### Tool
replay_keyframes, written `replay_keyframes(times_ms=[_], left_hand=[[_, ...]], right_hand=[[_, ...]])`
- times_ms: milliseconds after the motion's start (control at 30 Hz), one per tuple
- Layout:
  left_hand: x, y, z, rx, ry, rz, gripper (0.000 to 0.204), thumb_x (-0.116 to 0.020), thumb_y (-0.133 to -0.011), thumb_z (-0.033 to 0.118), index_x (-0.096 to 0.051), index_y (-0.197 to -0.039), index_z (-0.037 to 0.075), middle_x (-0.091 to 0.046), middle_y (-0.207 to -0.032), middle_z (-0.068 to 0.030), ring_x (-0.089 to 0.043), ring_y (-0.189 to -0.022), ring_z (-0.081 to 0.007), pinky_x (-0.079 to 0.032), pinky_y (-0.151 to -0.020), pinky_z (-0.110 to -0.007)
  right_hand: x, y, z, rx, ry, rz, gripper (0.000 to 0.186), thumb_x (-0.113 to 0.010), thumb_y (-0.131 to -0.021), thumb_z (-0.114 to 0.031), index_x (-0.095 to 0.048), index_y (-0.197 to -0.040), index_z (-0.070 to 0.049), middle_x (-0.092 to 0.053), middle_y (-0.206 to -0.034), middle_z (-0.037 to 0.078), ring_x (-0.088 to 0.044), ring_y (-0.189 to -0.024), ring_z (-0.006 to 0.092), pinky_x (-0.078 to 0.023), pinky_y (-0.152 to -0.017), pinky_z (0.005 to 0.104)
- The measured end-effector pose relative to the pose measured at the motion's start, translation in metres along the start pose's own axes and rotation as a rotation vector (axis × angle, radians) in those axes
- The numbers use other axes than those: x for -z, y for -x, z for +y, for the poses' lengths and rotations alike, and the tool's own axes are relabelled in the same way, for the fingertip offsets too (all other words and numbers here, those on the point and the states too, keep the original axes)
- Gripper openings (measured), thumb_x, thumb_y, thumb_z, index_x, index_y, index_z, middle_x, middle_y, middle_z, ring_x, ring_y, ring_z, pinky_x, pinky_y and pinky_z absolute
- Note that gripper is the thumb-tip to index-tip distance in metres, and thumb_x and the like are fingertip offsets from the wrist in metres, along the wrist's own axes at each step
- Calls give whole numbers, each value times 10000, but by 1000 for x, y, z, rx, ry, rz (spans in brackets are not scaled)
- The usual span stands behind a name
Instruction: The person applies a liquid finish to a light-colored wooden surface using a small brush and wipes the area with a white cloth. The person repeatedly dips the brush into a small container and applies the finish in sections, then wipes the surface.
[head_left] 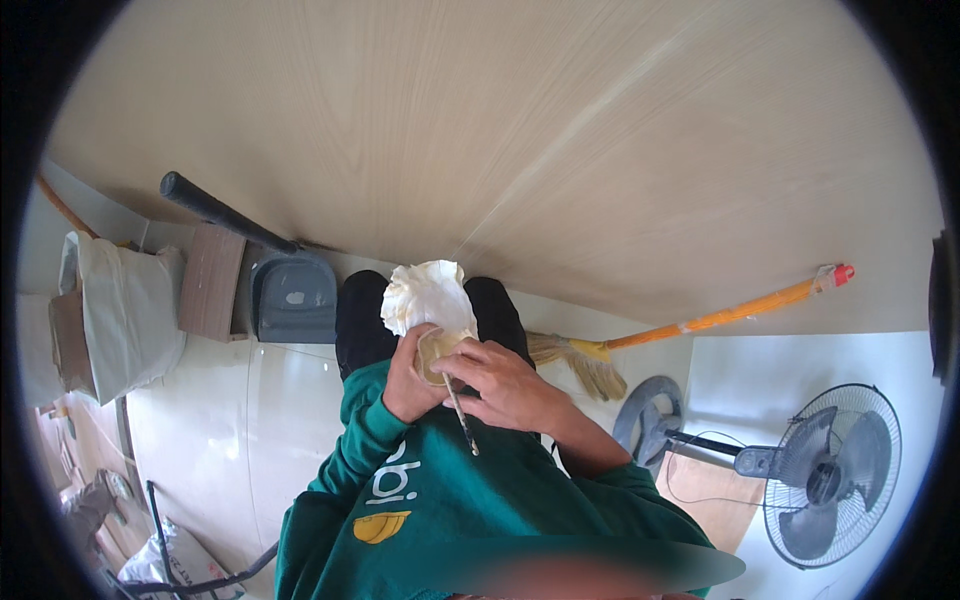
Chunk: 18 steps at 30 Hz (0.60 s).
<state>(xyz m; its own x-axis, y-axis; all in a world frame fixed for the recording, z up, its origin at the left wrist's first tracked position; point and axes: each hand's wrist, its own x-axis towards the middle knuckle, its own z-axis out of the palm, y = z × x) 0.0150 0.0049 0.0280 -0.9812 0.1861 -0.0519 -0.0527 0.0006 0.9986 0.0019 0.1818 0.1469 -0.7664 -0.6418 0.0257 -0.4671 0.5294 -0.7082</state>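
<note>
Left hand (404,382) curls round the near-left side of a small tan cup-like piece (431,350), fingers closed on its wall; its opening faces up toward the wearer. Right hand (510,385) lies across from it, fingers bent and pinched together on a thin speckled stick (461,420), the lower end of which points down toward the green sweatshirt (480,505); right fingertips sit at the cup-like piece's opening, contact with its inside not certain. Both held items are in front of the torso, at the centre of view. A crumpled white piece (430,298) stands just beyond the cup-like piece, between the dark-clad knees (362,318); whether the two are joined, cannot tell.

Surroundings: dark dustpan (293,305) and wood-grain box (210,290) on the left, against a wood-grain panel (480,120). On the right, a broom (740,308) with an orange handle leans on the panel, near a grey pedestal fan (830,480)
</note>
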Motion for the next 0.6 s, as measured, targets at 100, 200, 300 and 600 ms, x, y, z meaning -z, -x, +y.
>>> replay_keyframes(times_ms=[100, 200, 300, 600], left_hand=[[1, 5, 1, 32, -19, -17, 860, -935, -621, 134, -476, -1340, 29, -656, -1144, -88, -638, -1050, -180, -520, -943, -338], [2, 7, 1, 16, -14, -24, 839, -919, -622, 108, -479, -1331, 33, -641, -1151, -89, -629, -1054, -186, -515, -952, -344], [2, 8, 2, -27, -8, -8, 797, -917, -614, 95, -501, -1291, 31, -611, -1152, -114, -634, -1068, -223, -522, -948, -368], [6, 15, 11, -11, 22, -37, 797, -912, -618, 119, -500, -1294, 34, -605, -1150, -109, -623, -1066, -230, -507, -960, -372]], right_hand=[[12, 4, -6, 16, 23, 21, 401, -789, -827, -115, -639, -1192, -45, -591, -1096, 138, -618, -1032, 339, -517, -882, 433], [44, 3, -5, 98, 160, 260, 409, -793, -827, -97, -640, -1203, -46, -590, -1147, 138, -611, -1070, 338, -507, -921, 443], [104, -13, 2, 177, 560, 769, 438, -832, -823, -147, -641, -1204, -45, -585, -1241, 154, -575, -1173, 380, -472, -1005, 503], [267, -97, -45, 224, 1232, 1480, 1134, -949, -631, -565, -433, -1423, 61, -433, -1436, 288, -269, -1441, 484, -302, -1140, 618]])
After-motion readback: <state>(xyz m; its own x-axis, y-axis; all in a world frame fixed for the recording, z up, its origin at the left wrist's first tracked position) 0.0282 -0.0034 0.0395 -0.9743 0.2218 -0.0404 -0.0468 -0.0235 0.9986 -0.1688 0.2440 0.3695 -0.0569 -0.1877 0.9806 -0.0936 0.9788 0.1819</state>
